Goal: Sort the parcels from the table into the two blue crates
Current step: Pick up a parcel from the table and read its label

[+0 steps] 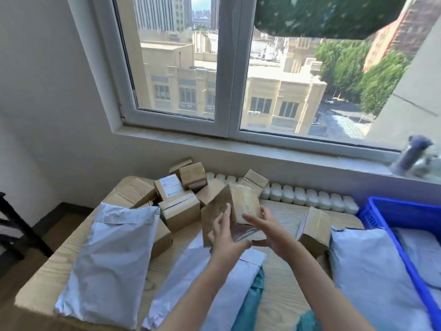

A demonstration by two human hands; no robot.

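Observation:
Both my hands hold a taped cardboard box (235, 206) tilted above the middle of the wooden table (281, 302). My left hand (224, 235) grips its near left face, with fingers spread up the side. My right hand (267, 228) cups its right and lower side. Behind it, several small cardboard parcels (179, 209) are piled at the table's back left. A grey poly mailer (107, 259) lies at the front left. A blue crate (391, 225) stands at the right with grey mailers inside. Only this one crate is in view.
Another grey mailer (367, 278) leans on the crate's left wall, beside a cardboard box (315, 230). A white mailer (205, 283) and a teal bag (253, 297) lie under my forearms. A white radiator (310, 197) runs below the window sill. A dark bottle (410, 158) stands on the sill.

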